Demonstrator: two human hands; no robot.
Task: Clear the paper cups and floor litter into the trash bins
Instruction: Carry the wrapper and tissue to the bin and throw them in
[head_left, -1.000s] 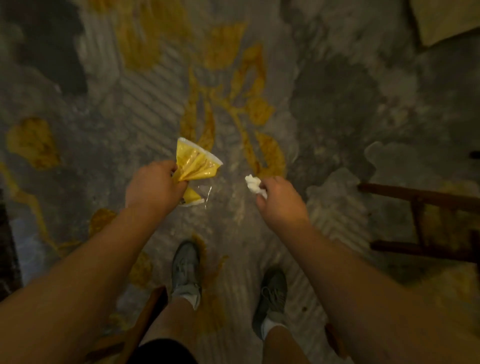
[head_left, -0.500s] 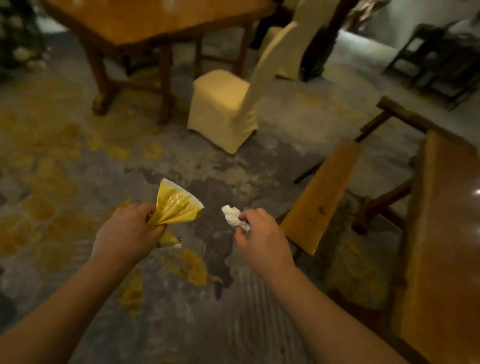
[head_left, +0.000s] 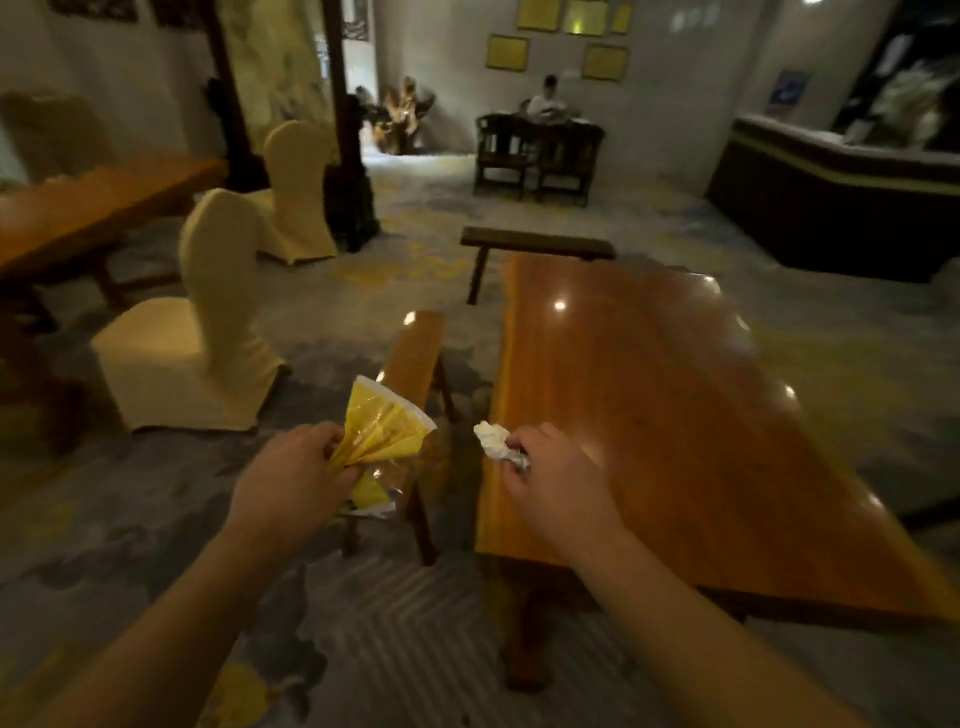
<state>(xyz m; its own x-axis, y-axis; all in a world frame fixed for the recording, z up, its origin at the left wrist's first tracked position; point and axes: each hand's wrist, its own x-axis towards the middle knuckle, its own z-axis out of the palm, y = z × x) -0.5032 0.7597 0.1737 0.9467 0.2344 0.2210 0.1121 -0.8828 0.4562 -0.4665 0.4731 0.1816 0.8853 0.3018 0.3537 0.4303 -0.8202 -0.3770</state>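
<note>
My left hand (head_left: 288, 480) is closed around a crumpled yellow plastic wrapper (head_left: 382, 431) that fans out up and to the right. My right hand (head_left: 558, 480) pinches a small wad of white tissue (head_left: 493, 441) between thumb and fingers. Both hands are held out in front of me at about the same height, a short gap between them, over the near end of a wooden bench. No paper cups or trash bins are in view.
A long glossy wooden table (head_left: 649, 415) runs ahead on the right, with a wooden bench (head_left: 415, 353) beside it and another bench (head_left: 537, 244) at its far end. Cream-covered chairs (head_left: 208, 322) stand left by a second table (head_left: 78, 208). A person (head_left: 545, 101) sits far back; a dark counter (head_left: 841, 197) stands right.
My view has lifted from the carpet and my feet to the room ahead. Both hands keep the same grip on the wrapper and the tissue.
</note>
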